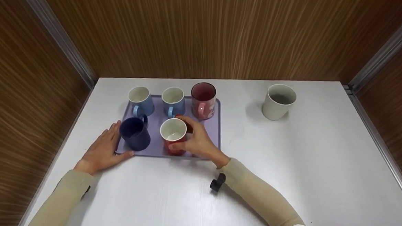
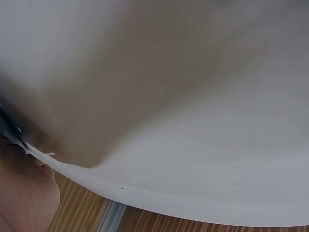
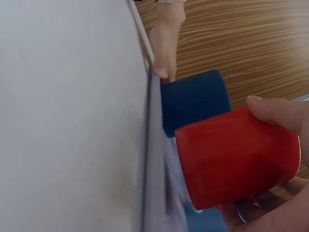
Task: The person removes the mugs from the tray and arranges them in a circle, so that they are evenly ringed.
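My right hand [image 1: 198,140] grips a red mug [image 1: 176,149] with a white inside, thumb on the near side and fingers on the far side. In the right wrist view, the red mug [image 3: 236,159] hangs slightly tilted, its base close over the lilac tray [image 1: 214,131]. Fingers straight, my left hand [image 1: 103,151] rests along the tray's left edge, with its thumb at the front corner. A dark blue mug [image 1: 138,139] stands on the tray beside that hand. The left wrist view shows mostly white table [image 2: 217,154] and part of a hand [image 2: 29,198].
Along the tray's back stand two light blue mugs [image 1: 147,105] [image 1: 178,107] and a pink patterned mug [image 1: 208,110], handles facing forward. A white cup [image 1: 274,109] is on the white table at the back right. Wood-grain panels [image 1: 205,34] enclose the table's back and sides.
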